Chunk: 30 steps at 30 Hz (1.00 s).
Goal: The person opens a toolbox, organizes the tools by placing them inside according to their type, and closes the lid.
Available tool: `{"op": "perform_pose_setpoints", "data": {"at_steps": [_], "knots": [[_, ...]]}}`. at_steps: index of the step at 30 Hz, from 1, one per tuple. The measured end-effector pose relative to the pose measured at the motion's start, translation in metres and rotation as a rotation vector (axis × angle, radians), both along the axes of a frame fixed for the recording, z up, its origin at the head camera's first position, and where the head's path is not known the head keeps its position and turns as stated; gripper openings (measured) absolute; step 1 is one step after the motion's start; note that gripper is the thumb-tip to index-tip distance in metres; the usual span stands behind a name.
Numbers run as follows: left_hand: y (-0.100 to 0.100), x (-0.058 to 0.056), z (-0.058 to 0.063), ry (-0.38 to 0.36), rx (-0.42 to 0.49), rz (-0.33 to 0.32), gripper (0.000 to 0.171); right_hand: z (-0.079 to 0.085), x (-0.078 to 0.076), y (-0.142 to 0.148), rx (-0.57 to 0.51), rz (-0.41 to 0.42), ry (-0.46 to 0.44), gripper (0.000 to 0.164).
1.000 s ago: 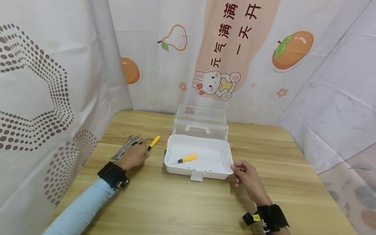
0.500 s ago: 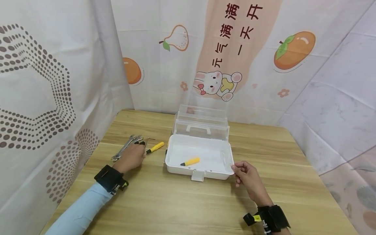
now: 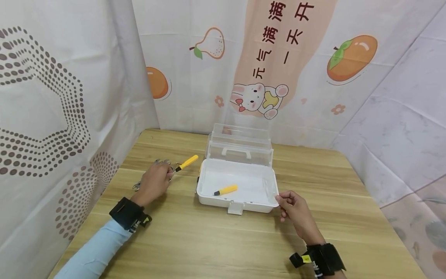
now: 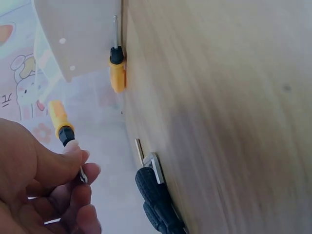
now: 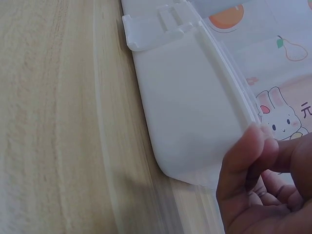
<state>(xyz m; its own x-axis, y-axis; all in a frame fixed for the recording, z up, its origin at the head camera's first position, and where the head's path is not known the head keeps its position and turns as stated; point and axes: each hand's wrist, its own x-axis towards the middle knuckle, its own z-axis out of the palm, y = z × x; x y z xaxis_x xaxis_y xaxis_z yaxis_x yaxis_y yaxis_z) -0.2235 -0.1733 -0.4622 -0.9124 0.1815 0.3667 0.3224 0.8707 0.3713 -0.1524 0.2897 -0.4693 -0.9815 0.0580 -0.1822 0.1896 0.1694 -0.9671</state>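
Observation:
My left hand (image 3: pixel 156 182) pinches a yellow-handled screwdriver (image 3: pixel 188 162) by its metal shaft, with the handle pointing up and away. In the left wrist view its tip pokes out past the fingers. My right hand (image 3: pixel 296 213) pinches the front right corner of the rim of a white plastic toolbox (image 3: pixel 216 200). Inside the box lies another yellow screwdriver (image 3: pixel 227 190). A third yellow-handled screwdriver (image 4: pixel 117 73) lies on the table against the box's left outer wall. Metal wrenches (image 3: pixel 136 186) lie partly hidden under my left hand.
Black-handled tools (image 4: pixel 157 200) and a bent metal hex key (image 4: pixel 157 168) lie on the table near my left hand. Behind the box stands its raised clear lid (image 3: pixel 240 147). Its front latch (image 3: pixel 235 208) hangs down. Curtains surround the wooden table (image 3: pixel 216 248).
My left hand has lifted the screwdriver slightly, and its handle now points more upward, near the box's back left corner. My right hand stays at the box rim.

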Motion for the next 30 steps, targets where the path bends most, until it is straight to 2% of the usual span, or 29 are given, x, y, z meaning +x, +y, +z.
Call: {"op": "perform_pose_setpoints", "data": {"at_steps": [6,14,24,30], "knots": [[0.005,0.003,0.003,-0.001,0.026,-0.010,0.007,0.000,0.000,0.000,0.002,0.000,0.003,0.025],[0.010,0.005,0.008,0.012,0.015,-0.008,0.006,0.000,0.002,-0.002,-0.005,-0.004,0.007,0.025],[0.016,0.008,0.012,0.057,0.022,-0.028,0.006,0.003,0.002,-0.003,-0.014,-0.007,0.004,0.027],[0.018,0.009,0.012,0.034,0.043,-0.038,0.005,0.003,0.002,-0.003,-0.022,-0.008,0.004,0.027]]}}
